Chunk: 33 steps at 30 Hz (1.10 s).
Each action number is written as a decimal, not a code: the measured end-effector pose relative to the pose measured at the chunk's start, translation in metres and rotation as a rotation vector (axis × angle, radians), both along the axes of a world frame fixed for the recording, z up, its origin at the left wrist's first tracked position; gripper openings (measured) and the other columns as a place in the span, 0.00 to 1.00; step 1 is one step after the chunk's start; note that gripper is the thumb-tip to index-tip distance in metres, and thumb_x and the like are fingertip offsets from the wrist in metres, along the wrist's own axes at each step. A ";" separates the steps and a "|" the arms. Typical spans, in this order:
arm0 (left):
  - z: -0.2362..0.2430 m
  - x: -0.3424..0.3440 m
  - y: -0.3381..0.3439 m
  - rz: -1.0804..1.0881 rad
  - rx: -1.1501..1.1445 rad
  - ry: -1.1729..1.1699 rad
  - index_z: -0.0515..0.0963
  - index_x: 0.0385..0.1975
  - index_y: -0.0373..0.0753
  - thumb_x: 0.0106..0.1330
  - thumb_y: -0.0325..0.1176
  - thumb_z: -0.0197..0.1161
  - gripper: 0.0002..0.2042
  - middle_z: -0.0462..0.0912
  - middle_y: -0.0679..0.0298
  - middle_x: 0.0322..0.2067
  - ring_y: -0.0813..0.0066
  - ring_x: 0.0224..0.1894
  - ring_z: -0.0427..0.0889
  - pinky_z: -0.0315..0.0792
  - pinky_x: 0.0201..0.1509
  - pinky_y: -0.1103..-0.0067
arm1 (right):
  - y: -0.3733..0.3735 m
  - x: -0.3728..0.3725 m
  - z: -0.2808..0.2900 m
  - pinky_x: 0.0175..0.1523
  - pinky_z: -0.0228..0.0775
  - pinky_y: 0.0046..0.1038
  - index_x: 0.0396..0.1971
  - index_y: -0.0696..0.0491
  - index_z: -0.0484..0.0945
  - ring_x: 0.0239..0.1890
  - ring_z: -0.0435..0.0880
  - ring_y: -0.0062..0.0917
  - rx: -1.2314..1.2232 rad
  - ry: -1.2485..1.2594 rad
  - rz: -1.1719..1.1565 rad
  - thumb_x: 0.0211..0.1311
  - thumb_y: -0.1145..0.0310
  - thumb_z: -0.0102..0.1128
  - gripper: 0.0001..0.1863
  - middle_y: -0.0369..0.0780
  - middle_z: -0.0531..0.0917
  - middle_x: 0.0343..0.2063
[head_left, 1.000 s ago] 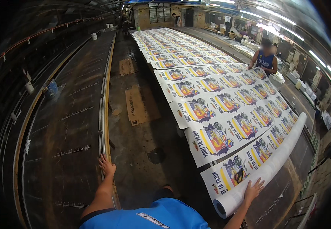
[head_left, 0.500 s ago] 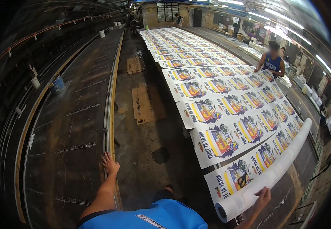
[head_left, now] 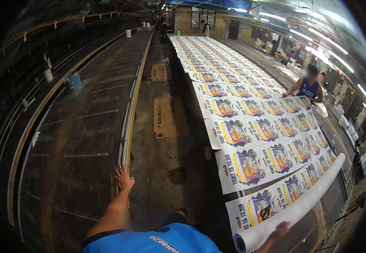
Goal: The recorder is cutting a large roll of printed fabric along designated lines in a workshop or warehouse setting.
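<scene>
My left hand rests with fingers spread on the metal edge rail of the dark left-hand table. My right hand is at the long white paper roll, near its lower end; its fingers are smeared by motion. Printed white sheets with colourful repeated designs cover the right-hand table, and the roll lies along their nearest strip. Black-handled scissors sit on that strip beside the roll.
A person in a blue sleeveless top stands at the right table's far side; another person is at its distant end. A dark aisle with cardboard sheets runs between the tables. A blue bucket and white buckets stand on the left.
My right hand has lifted its spread fingers from the roll's top and shifted over it, now blurred. My left hand stays on the rail. The whole view has shifted, the scene sitting lower.
</scene>
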<state>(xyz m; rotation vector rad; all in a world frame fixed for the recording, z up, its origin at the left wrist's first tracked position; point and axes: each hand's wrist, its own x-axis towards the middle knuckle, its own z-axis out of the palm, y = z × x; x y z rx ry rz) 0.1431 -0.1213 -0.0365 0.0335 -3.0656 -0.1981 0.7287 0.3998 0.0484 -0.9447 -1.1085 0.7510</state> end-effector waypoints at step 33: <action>0.003 -0.005 0.007 0.004 -0.043 -0.003 0.46 0.73 0.40 0.53 0.38 0.64 0.47 0.39 0.60 0.75 0.49 0.74 0.48 0.49 0.74 0.55 | 0.021 0.011 -0.036 0.67 0.59 0.52 0.73 0.31 0.50 0.69 0.56 0.58 -0.530 -1.384 -0.306 0.63 0.44 0.55 0.40 0.44 0.48 0.74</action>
